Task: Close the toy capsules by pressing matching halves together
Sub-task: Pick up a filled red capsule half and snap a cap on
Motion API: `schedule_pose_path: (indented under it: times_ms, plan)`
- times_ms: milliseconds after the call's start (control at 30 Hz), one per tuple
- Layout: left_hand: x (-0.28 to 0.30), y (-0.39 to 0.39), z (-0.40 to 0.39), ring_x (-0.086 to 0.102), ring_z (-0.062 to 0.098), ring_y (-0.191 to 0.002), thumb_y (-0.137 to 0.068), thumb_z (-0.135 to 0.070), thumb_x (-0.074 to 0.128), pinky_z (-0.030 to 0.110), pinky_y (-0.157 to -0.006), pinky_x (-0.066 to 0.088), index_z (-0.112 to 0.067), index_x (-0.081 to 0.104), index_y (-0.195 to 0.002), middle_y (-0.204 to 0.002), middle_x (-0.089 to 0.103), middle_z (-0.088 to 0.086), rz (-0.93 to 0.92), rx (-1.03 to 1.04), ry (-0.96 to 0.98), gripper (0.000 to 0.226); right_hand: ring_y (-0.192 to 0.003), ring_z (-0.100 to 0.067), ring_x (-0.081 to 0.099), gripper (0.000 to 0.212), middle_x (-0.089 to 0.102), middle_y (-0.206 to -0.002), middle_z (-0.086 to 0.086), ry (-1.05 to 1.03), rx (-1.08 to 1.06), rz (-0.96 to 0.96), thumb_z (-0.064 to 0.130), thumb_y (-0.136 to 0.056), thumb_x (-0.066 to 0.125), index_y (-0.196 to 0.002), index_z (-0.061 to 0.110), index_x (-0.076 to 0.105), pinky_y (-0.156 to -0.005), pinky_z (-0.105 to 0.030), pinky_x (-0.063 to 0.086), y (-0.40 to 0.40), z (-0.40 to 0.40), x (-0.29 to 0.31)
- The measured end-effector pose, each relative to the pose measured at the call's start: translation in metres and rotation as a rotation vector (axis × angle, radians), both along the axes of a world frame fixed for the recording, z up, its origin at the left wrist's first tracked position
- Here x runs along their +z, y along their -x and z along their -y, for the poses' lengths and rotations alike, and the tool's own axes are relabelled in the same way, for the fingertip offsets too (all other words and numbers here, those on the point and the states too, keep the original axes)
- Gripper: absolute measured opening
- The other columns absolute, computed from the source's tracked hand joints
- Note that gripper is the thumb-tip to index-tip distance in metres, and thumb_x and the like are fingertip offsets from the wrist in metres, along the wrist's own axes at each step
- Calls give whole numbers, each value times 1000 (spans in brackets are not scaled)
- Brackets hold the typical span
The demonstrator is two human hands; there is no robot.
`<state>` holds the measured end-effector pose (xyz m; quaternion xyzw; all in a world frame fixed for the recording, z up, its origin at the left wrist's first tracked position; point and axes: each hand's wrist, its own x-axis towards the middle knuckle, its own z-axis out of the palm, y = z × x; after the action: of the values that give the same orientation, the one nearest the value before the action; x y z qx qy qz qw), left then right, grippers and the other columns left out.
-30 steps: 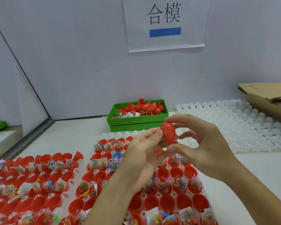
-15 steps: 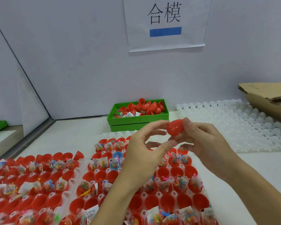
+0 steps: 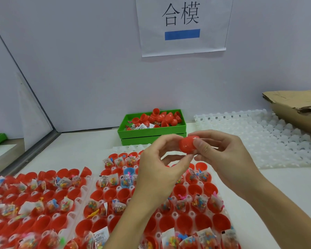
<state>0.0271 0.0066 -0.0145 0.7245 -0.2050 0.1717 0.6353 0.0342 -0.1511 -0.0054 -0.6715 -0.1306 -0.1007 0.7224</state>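
While both hands hold one red capsule [image 3: 188,146] up in the air above the trays, the step in hand looks like the squeeze that joins its two halves; the right hand [image 3: 223,155] has a narrow grip, thumb on the near side and fingers curled round the back; the left hand [image 3: 162,164] pinches the other end with thumb and fingertip. I cannot tell if the seam is shut all the way, since fingers cover part of it; so the next move likely calls for a firm push from both ends, then a place to set the finished egg down.

The capsule is smooth, shiny plastic, round like a small egg; below it the white tray [image 3: 158,215] is thin, bumpy and see-through, with round cups; many cups hold open red halves [image 3: 185,221] like little bowls; some carry crinkly clear toy bags [image 3: 115,182] full of bright bits; one half is blue [image 3: 128,171]. A second tray of halves [image 3: 34,200] sits just beside it on the left. At the back of the desk [image 3: 285,186] a green bin [image 3: 151,136] holds loose red halves; an empty white tray [image 3: 258,137] lies to the right, with brown cardboard [image 3: 294,108] past it.
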Motion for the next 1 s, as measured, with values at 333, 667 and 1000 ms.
schedule_pose_path:
  times_ms: [333, 667, 1000]
  plan:
    - [-3, 1, 7, 71, 1, -68, -75, 11, 76, 8, -50, 50, -19, 76, -88, -75, 75, -12, -53, 149, 125, 33, -73, -18, 75, 19, 76, -79, -1, -4, -75, 19, 28, -78, 67, -87, 14, 76, -65, -21, 58, 0, -14, -11]
    - [-4, 8, 13, 69, 3, -74, -78, 15, 71, 11, -65, 54, -21, 76, -90, -78, 72, -8, 38, 285, -40, 38, -75, -22, 75, 27, 77, -80, -4, 63, -40, 35, 0, -86, 69, -73, 23, 77, -67, -27, 60, -5, -8, -14]
    - [2, 5, 5, 69, 4, -68, -78, 2, 75, 14, -63, 54, -26, 70, -80, -72, 70, -14, 6, 267, -211, 28, -72, -19, 74, 12, 76, -80, -5, 72, -72, -3, 3, -91, 65, -85, 10, 73, -68, -26, 59, -4, -17, -16]
